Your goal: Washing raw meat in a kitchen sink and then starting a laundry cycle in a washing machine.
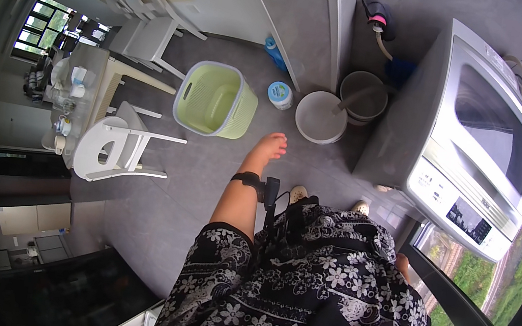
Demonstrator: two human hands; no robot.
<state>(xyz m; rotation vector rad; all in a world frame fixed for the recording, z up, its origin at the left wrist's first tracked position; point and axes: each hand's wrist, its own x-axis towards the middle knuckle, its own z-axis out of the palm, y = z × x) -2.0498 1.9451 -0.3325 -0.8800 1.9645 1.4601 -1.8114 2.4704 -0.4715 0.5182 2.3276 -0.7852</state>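
My left hand [272,146] hangs in front of me above the grey floor, holding nothing, its fingers loosely bent. A black strap with a small device [262,188] sits on that forearm. Nearest to the hand are a pale green plastic laundry basket [245,109], with nothing seen inside, a white tub with a blue lid [280,95] and a white bucket [320,118]. On my right, only a bit of skin [401,266] shows past the patterned clothing; whether it is my right hand or arm is not settled. A top-loading washing machine [433,159] stands to the right, lid down.
A second bucket [364,95] stands by the washer, with a hose [383,46] above. A blue bottle [275,54] rests near the wall edge. White chairs [112,147] and a dining table [89,69] holding several items are at left. Windows [473,278] border my right side.
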